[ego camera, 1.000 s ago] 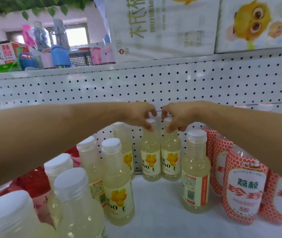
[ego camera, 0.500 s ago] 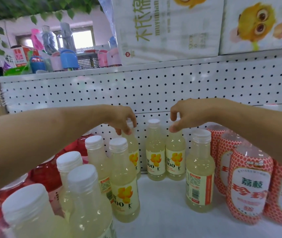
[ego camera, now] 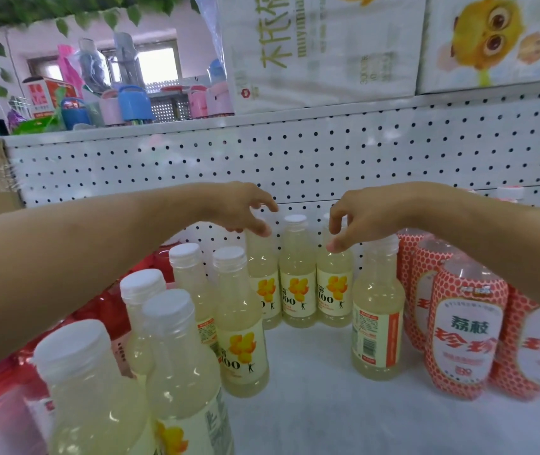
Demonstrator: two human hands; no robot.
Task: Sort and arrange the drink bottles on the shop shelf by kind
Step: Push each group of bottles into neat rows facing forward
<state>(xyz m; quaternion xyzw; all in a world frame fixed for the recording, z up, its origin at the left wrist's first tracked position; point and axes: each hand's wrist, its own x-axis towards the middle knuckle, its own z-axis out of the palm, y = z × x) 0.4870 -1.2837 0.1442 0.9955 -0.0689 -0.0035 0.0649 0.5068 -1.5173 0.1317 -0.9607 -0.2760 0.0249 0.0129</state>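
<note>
Left hand fingers loosely curled, apart, gripping nothing, above leftmost of three pale yellow bottles at back of shelf. Right hand fingers likewise apart, empty, before rightmost bottle's neck. More yellow bottles front left; red-patterned bottles right.

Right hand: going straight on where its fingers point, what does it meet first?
Probably the pale yellow bottle at the right end of the back row: the right hand points its fingertips down at its neck. Depth unclear; they may already touch.
</note>
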